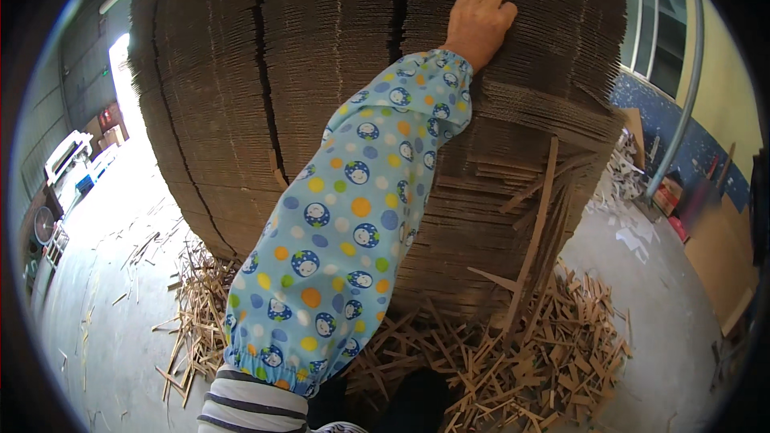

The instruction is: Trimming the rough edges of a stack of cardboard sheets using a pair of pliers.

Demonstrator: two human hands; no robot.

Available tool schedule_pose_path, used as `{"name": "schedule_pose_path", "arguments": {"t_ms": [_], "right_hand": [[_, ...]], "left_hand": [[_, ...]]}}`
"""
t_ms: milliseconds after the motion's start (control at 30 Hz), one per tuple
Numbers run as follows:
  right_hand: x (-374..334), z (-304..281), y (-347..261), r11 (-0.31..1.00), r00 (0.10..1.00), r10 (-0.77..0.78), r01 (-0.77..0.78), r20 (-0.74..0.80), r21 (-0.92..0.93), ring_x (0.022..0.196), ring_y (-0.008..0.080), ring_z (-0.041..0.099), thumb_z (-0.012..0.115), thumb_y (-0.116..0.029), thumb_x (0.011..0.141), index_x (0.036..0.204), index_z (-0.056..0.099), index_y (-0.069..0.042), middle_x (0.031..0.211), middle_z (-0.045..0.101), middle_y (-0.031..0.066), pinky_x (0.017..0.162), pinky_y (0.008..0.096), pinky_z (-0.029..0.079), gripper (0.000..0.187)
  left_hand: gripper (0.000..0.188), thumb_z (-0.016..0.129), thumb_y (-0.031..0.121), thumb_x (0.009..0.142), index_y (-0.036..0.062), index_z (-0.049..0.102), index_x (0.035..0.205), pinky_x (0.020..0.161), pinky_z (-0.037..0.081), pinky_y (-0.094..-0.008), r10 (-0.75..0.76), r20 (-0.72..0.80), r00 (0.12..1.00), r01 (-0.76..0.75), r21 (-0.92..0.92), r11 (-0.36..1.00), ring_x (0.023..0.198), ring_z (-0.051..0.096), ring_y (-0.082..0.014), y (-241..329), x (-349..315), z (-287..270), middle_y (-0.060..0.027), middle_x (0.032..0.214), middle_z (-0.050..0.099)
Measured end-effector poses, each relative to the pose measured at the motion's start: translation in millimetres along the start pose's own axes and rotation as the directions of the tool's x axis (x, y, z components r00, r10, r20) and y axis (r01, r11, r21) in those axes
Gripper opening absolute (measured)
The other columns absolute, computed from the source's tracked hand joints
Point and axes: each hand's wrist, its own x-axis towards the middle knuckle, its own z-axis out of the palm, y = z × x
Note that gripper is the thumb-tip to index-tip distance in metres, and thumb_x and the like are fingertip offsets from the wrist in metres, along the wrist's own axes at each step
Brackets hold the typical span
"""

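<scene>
A tall stack of brown cardboard sheets [321,56] rises in front of me, its layered edges facing me and split by dark vertical gaps. My left hand [482,22] is against the upper right part of this face. Its fingers are curled, and what they grip, if anything, is hidden. A light blue patterned sleeve cover [345,216] wraps my left forearm, over a striped cuff. Below the hand, at the stack's lower right, loose cardboard strips [539,216] stick out and hang down. My right hand is out of the picture.
Cut cardboard scraps [553,353] lie heaped on the floor around the stack's base and my feet. At the right, a grey pipe [682,128] stands by a blue and yellow wall, with flat cardboard [722,256] leaning nearby. A fan [44,224] is at far left.
</scene>
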Motion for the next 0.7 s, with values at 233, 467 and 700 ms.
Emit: {"name": "schedule_pose_path", "arguments": {"t_ms": [233, 467, 700], "right_hand": [[9.3, -18.7, 23.7, 0.999, 0.999, 0.018, -0.016, 0.029, -0.047, 0.098, 0.0383, 0.059, 0.043, -0.049, 0.094, 0.146, 0.024, -0.017, 0.144, 0.03, 0.0207, 0.068, 0.0398, 0.058, 0.064], [76.2, -13.3, 39.7, 0.989, 0.995, -0.088, 0.094, 0.049, -0.115, 0.111, 0.0384, 0.047, 0.046, -0.051, 0.091, 0.147, 0.019, -0.016, 0.147, 0.024, 0.0188, 0.08, 0.0453, 0.049, 0.071], [86.2, -6.0, 62.4, 0.981, 0.987, -0.159, 0.155, -0.024, -0.119, 0.126, 0.0385, 0.032, 0.051, -0.054, 0.089, 0.148, 0.013, -0.015, 0.15, 0.016, 0.0165, 0.095, 0.0517, 0.037, 0.08]], "left_hand": [[0.011, 0.061, 0.002, 0.068, 0.0078, 0.056, 0.076, 0.063, 0.049, -0.0329, -0.019, 0.011, 1.0, 0.019, 0.02, 1.0, 0.072, 0.055, -0.0221, 8.2, 8.0, 12.0, -0.0058, 0.074, 0.05], [0.009, 0.06, 0.004, 0.07, 0.0023, 0.053, 0.075, 0.063, 0.051, -0.0378, -0.029, 0.14, 0.99, 0.011, 0.133, 0.991, 0.07, 0.056, -0.0265, -34.4, -0.5, -1.1, -0.0119, 0.077, 0.053], [0.047, 0.056, 0.007, 0.084, -0.0023, 0.041, 0.128, 0.094, 0.04, -0.0456, -0.465, 0.118, 0.877, 0.473, -0.053, 0.879, 0.113, 0.045, -0.043, -139.0, 1.0, -91.9, -0.0258, 0.127, 0.043]]}}
